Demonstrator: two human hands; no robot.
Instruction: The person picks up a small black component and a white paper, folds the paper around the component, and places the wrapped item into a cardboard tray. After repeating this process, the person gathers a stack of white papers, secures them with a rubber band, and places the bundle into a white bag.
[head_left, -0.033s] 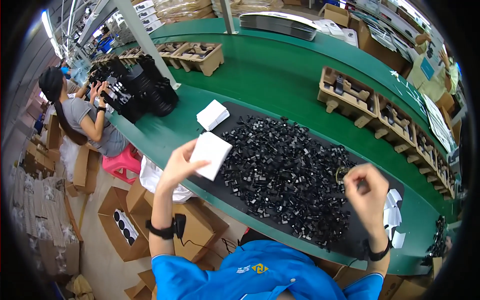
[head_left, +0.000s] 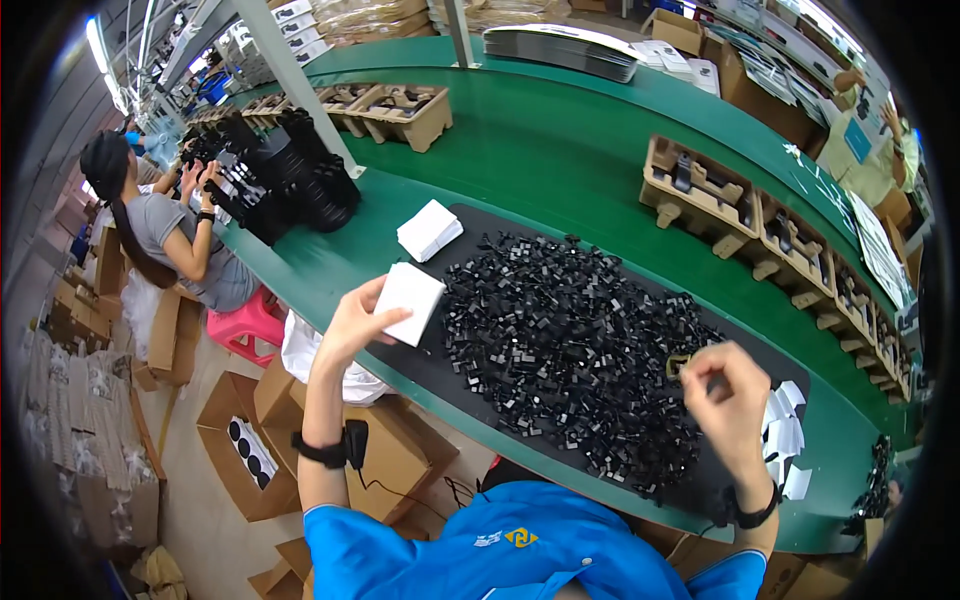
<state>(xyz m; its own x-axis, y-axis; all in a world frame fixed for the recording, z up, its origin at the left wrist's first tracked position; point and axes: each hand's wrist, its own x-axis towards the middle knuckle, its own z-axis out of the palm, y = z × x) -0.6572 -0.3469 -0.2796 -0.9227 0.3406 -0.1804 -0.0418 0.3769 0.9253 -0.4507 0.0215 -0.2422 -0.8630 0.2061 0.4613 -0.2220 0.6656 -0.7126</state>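
Note:
My left hand (head_left: 352, 322) grips a small stack of white paper cards (head_left: 412, 302) at its left edge, thumb across the front. The stack is raised over the left end of a dark mat (head_left: 462, 395). Beyond it lies another white card stack (head_left: 430, 230). A big heap of small black plastic parts (head_left: 570, 350) covers the middle of the mat. At the heap's right side my right hand (head_left: 728, 398) is closed in a pinch, with a thin yellowish rubber band (head_left: 677, 367) at its fingertips. Loose white cards (head_left: 785, 435) lie to the right of that hand.
Brown moulded trays (head_left: 700, 190) with black items line the green conveyor (head_left: 540, 130). Black cylindrical bundles (head_left: 300, 180) stand at the left by a metal post (head_left: 300, 85). A co-worker (head_left: 175, 225) sits on a pink stool (head_left: 240, 335). Cardboard boxes (head_left: 240, 400) stand below the bench.
My left hand and the card stack have shifted slightly left, and the stack has tilted. My right hand and the rubber band have moved a little down and left.

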